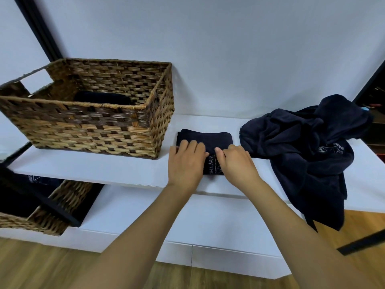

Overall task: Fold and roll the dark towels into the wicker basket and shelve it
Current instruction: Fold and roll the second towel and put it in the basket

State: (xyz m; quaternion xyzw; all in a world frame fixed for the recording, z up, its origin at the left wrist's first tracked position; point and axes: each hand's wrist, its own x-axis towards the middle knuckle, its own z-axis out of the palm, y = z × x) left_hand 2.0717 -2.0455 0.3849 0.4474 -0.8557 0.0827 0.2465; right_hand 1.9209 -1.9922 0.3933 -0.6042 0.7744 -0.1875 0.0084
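Note:
A folded dark navy towel [205, 138] lies on the white shelf [104, 167], just right of the wicker basket [87, 130]. My left hand [185, 163] and my right hand [235, 161] both lie on its near end, fingers curled over a rolled part that shows white lettering. The far half of the towel is still flat. Inside the basket a dark rolled towel [102, 98] is visible near the back. A heap of loose dark towels [308, 151] sits at the right and hangs over the shelf's front edge.
A second wicker basket [52, 207] with dark cloth sits on the lower shelf at the left. Black frame posts stand at the far left [39, 28] and right [362, 240]. A white wall is behind; wooden floor lies below.

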